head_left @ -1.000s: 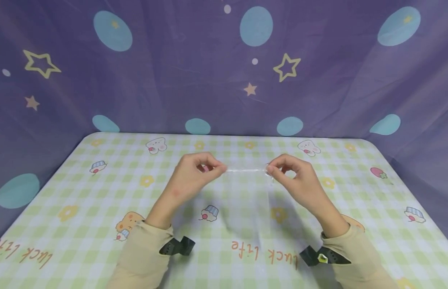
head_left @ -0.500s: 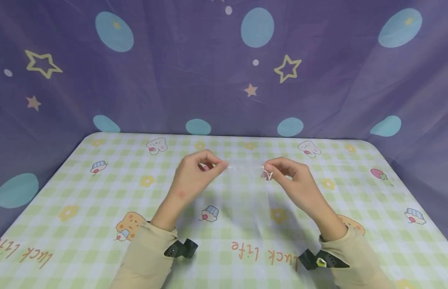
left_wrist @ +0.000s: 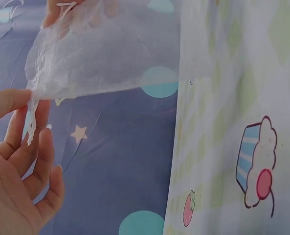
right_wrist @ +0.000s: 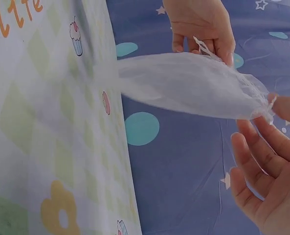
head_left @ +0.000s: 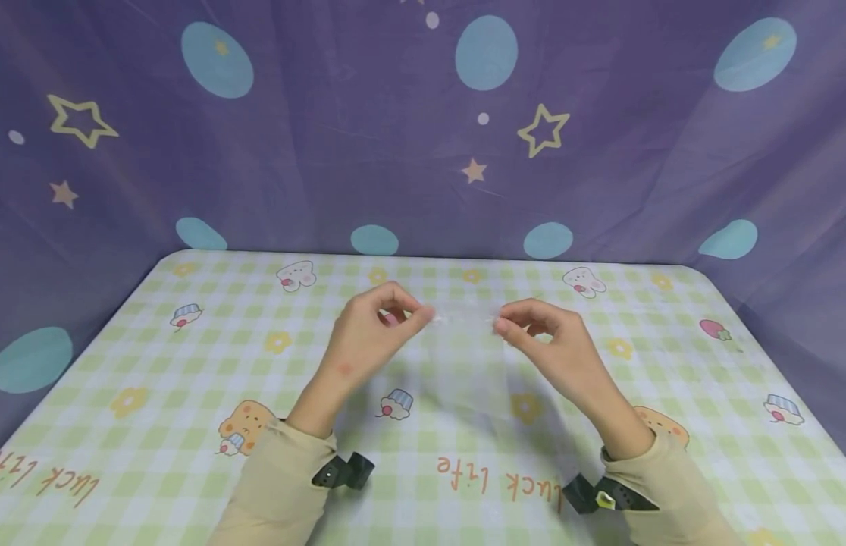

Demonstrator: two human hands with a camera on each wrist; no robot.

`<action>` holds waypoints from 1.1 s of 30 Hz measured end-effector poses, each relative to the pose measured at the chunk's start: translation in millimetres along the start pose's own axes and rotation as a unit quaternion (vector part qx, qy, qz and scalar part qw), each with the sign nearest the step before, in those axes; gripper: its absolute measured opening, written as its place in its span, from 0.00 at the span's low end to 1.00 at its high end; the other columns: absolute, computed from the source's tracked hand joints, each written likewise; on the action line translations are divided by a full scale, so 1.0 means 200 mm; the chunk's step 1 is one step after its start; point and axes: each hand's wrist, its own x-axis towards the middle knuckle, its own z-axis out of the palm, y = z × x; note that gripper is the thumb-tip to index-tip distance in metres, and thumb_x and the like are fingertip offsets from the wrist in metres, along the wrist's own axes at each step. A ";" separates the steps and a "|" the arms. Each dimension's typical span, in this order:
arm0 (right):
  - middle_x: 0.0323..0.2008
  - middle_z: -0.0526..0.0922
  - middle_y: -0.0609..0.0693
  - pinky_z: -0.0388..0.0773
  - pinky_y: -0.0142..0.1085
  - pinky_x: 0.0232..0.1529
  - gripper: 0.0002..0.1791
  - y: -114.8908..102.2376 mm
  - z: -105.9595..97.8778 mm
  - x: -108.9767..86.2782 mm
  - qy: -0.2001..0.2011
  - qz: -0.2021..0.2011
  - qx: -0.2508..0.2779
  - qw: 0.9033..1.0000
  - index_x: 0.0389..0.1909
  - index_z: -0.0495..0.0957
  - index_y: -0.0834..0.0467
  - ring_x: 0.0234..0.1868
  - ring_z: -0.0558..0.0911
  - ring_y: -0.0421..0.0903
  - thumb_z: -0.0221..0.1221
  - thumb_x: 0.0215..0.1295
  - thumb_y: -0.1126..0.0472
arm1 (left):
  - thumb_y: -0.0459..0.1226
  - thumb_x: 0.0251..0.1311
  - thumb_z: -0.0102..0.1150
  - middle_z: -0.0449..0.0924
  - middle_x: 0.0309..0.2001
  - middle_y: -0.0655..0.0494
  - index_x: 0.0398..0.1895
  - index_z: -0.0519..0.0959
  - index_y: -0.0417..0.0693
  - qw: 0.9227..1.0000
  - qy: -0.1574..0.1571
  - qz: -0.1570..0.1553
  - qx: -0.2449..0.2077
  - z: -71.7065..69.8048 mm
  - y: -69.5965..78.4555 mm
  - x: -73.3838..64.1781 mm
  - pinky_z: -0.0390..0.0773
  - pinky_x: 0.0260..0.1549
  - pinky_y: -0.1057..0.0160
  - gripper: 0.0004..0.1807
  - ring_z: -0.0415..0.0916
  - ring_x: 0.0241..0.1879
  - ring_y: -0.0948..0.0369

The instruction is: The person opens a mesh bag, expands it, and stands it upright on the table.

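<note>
A sheer white drawstring pouch (head_left: 467, 364) hangs between my two hands over the table, its gathered top edge uppermost. My left hand (head_left: 371, 337) pinches one top corner between thumb and index finger. The opposite corner is pinched by my right hand (head_left: 556, 337). In the left wrist view the pouch (left_wrist: 105, 54) shows thin mesh and a white drawstring (left_wrist: 32, 122) dangling below the left fingertips. From the right wrist, the pouch (right_wrist: 184, 83) looks slightly puffed out, with a loop of cord (right_wrist: 203, 46) at the left hand's corner.
A table (head_left: 211, 356) with a green-and-white checked cloth, printed with cupcakes, flowers and bears, lies under both hands. Behind its far edge hangs a purple curtain (head_left: 396, 136) with stars and blue spots. Dark cameras (head_left: 344, 472) are strapped to both wrists.
My hands have come slightly closer together, and the pouch's top edge, taut before, now looks slacker. A cord loop seen at my right fingertips half a second ago no longer shows there.
</note>
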 end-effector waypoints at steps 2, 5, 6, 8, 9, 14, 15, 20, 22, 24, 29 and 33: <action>0.36 0.87 0.47 0.76 0.34 0.38 0.11 0.00 0.00 0.00 0.003 -0.003 -0.001 1.000 0.44 0.85 0.58 0.36 0.82 0.46 0.64 0.68 0.56 | 0.47 0.58 0.69 0.81 0.31 0.61 0.30 0.83 0.55 1.000 -0.003 0.007 -0.004 0.00 0.00 0.00 0.73 0.35 0.59 0.09 0.75 0.31 0.60; 0.34 0.87 0.48 0.76 0.34 0.36 0.09 0.01 0.00 0.00 0.008 -0.005 0.000 1.000 0.42 0.85 0.58 0.36 0.82 0.48 0.64 0.67 0.57 | 0.47 0.58 0.70 0.81 0.31 0.62 0.30 0.83 0.54 1.000 -0.006 0.014 -0.010 0.01 -0.01 0.00 0.74 0.36 0.59 0.08 0.75 0.31 0.60; 0.34 0.87 0.48 0.76 0.34 0.35 0.09 0.01 0.00 0.00 0.009 -0.004 0.001 1.000 0.42 0.85 0.58 0.36 0.82 0.49 0.64 0.68 0.57 | 0.47 0.58 0.70 0.82 0.31 0.62 0.31 0.83 0.54 1.000 -0.007 0.016 -0.011 0.01 -0.01 0.00 0.74 0.36 0.59 0.08 0.75 0.31 0.60; 0.33 0.87 0.49 0.76 0.34 0.34 0.09 0.01 0.00 0.00 0.012 -0.003 0.004 1.000 0.42 0.85 0.58 0.35 0.82 0.49 0.64 0.68 0.57 | 0.47 0.59 0.70 0.82 0.31 0.63 0.32 0.83 0.55 1.000 -0.009 0.019 -0.012 0.01 -0.01 0.00 0.74 0.37 0.59 0.08 0.75 0.32 0.61; 0.33 0.87 0.49 0.76 0.34 0.34 0.09 0.01 0.00 0.00 0.014 -0.003 0.006 1.000 0.42 0.85 0.59 0.35 0.82 0.49 0.64 0.68 0.57 | 0.47 0.59 0.69 0.83 0.31 0.63 0.32 0.84 0.55 1.000 -0.011 0.021 -0.012 0.01 -0.01 0.00 0.74 0.37 0.59 0.08 0.75 0.32 0.61; 0.32 0.86 0.50 0.74 0.33 0.34 0.09 0.02 0.00 0.00 0.024 -0.010 0.021 0.999 0.41 0.85 0.60 0.34 0.82 0.46 0.63 0.69 0.58 | 0.47 0.60 0.69 0.83 0.33 0.64 0.35 0.85 0.56 0.999 -0.025 0.024 -0.011 0.01 -0.01 0.00 0.74 0.39 0.58 0.07 0.76 0.34 0.61; 0.31 0.86 0.50 0.74 0.32 0.34 0.09 0.02 0.00 0.00 0.027 -0.013 0.023 0.999 0.41 0.85 0.60 0.34 0.82 0.46 0.63 0.69 0.58 | 0.48 0.60 0.69 0.83 0.34 0.64 0.36 0.86 0.57 0.999 -0.030 0.022 -0.009 0.01 -0.01 0.00 0.74 0.40 0.58 0.08 0.76 0.35 0.61; 0.31 0.85 0.51 0.76 0.31 0.38 0.09 0.02 -0.01 0.00 0.037 -0.023 0.036 0.998 0.41 0.85 0.62 0.34 0.83 0.43 0.62 0.69 0.59 | 0.51 0.60 0.68 0.84 0.41 0.66 0.43 0.87 0.60 0.998 -0.063 0.016 0.016 0.01 -0.01 0.00 0.74 0.43 0.57 0.13 0.76 0.40 0.62; 0.31 0.85 0.51 0.77 0.31 0.40 0.09 0.02 -0.01 0.00 0.038 -0.024 0.041 0.998 0.41 0.85 0.62 0.34 0.83 0.42 0.62 0.70 0.60 | 0.52 0.59 0.67 0.84 0.44 0.67 0.45 0.87 0.59 0.997 -0.071 0.015 0.021 0.01 -0.01 0.00 0.75 0.43 0.57 0.15 0.76 0.40 0.62; 0.31 0.85 0.51 0.77 0.31 0.41 0.09 0.02 -0.01 0.00 0.039 -0.025 0.046 0.998 0.41 0.85 0.62 0.34 0.83 0.42 0.62 0.70 0.60 | 0.52 0.60 0.67 0.85 0.44 0.67 0.46 0.87 0.57 0.997 -0.072 0.016 0.020 0.02 -0.01 0.00 0.75 0.43 0.58 0.15 0.77 0.40 0.63; 0.31 0.85 0.51 0.77 0.31 0.39 0.09 0.02 0.00 0.00 0.036 -0.027 0.051 0.998 0.40 0.84 0.62 0.34 0.83 0.43 0.62 0.69 0.60 | 0.49 0.60 0.68 0.85 0.44 0.65 0.43 0.88 0.56 0.998 -0.061 0.017 0.017 0.02 0.00 0.00 0.75 0.39 0.59 0.13 0.75 0.36 0.61; 0.31 0.85 0.51 0.77 0.31 0.38 0.09 0.02 0.00 0.00 0.034 -0.021 0.049 0.998 0.40 0.84 0.63 0.34 0.83 0.43 0.62 0.69 0.60 | 0.47 0.59 0.69 0.85 0.41 0.63 0.40 0.87 0.55 0.998 -0.062 0.013 0.014 0.03 0.00 0.00 0.74 0.36 0.59 0.10 0.74 0.34 0.58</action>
